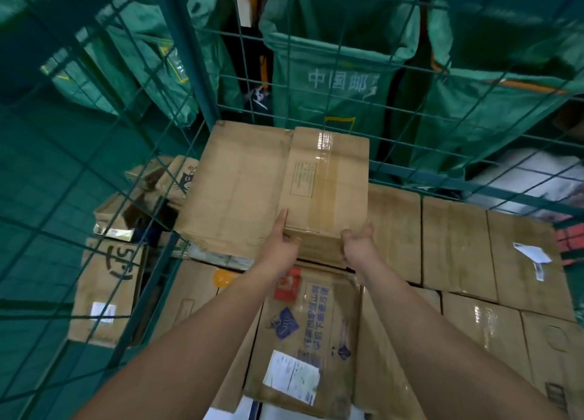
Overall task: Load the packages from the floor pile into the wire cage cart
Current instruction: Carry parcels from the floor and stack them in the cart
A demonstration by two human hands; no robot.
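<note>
A taped brown cardboard box (328, 179) sits on top of the stack inside the green wire cage cart (202, 81), against a wider brown box (240, 185) in the far left corner. My left hand (279, 242) holds its near left corner, fingers curled at the near face. On the near right corner my right hand (358, 241) grips the box with fingers wrapped on its edge. Under my forearms lies a box with a red logo and white label (303, 334). Several plain boxes (493, 261) fill the cart's right side.
Green mail sacks (335, 72) hang behind the cage's back mesh. Outside the left mesh wall, more boxes (107, 287) are piled on the green floor. A white bundle (534, 179) lies beyond the mesh at the right.
</note>
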